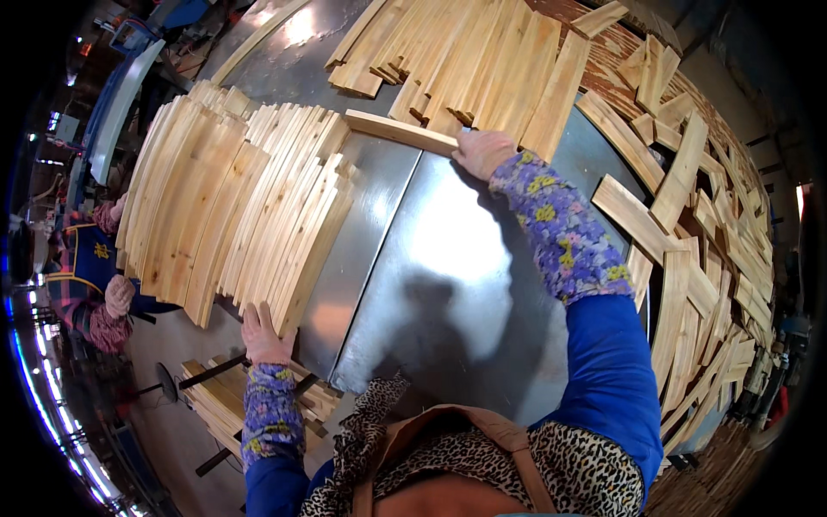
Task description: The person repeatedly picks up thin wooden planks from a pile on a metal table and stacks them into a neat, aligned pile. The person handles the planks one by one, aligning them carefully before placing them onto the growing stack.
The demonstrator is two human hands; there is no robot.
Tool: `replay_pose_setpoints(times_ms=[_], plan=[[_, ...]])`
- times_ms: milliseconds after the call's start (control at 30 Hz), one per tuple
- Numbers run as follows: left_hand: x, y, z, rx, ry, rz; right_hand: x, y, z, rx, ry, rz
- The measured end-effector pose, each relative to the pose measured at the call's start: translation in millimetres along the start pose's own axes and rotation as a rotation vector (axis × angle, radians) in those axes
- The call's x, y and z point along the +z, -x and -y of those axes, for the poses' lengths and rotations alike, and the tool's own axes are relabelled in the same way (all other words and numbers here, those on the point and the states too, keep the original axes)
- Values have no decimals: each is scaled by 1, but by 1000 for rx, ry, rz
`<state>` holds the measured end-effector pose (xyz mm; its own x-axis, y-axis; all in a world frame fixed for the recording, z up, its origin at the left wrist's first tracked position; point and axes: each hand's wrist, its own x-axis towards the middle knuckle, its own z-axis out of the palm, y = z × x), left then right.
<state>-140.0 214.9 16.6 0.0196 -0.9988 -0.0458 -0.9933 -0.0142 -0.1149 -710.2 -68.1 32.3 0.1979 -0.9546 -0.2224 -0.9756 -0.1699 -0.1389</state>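
My right hand (484, 153) is closed on the near end of a short wooden slat (401, 132), which lies across the metal table. The slat's other end meets the far edge of a row of wooden slats standing side by side (233, 202) on the left. My left hand (267, 336) rests against the near ends of that row, its fingers stretched along the wood. Beyond my right hand, more pale slats (469, 65) lie lengthwise in a bundle. Both my forearms wear flowered sleeve covers.
The shiny metal tabletop (431, 250) has a seam running through it. Loose slats (689, 207) are heaped at the right. A person in a dark apron (90, 258) stands at the left. Below the table's left edge, more wood (215, 409) lies on a rack.
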Motion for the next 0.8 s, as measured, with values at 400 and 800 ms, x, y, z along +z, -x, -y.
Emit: replay_pose_setpoints(times_ms=[400,800], plan=[[6,8,14,70,26,-101,-65,-85,-63,256,46,38],[13,3,25,167,146,-100,12,145,246,156,-981,239]])
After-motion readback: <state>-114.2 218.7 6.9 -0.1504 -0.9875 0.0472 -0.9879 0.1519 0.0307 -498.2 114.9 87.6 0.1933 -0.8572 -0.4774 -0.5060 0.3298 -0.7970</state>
